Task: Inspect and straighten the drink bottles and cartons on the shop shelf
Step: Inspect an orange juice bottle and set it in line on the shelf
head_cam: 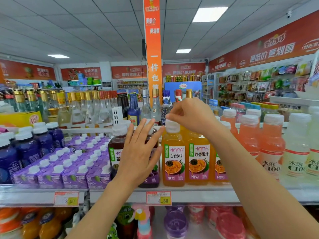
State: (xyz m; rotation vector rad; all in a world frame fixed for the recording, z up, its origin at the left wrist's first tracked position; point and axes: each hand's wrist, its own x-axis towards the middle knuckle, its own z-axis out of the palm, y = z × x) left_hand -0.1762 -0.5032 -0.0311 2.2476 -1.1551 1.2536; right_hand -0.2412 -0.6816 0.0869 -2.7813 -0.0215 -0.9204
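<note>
Right hand (191,116) pinches white cap (172,126) of upright orange-juice bottle (173,161); left hand (138,152), fingers straight and spread, covers neighbouring dark-juice bottle (151,180).

A pale grey metal shelf (120,195) runs across the lower middle of the frame. Its front rail carries a red-bordered paper price tag (66,198) at lower left and a second price tag (158,197) at centre. Standing on it, left to right, are dark blue plastic bottles with white caps (25,149), rows of purple cartons with white screw caps (51,176), dark purple grape-juice bottles (116,147), orange plastic juice bottles with passion-fruit labels (173,163), pink-orange plastic bottles (271,145) and, far right, pale yellowish plastic bottles (296,152). All stand upright.
</note>
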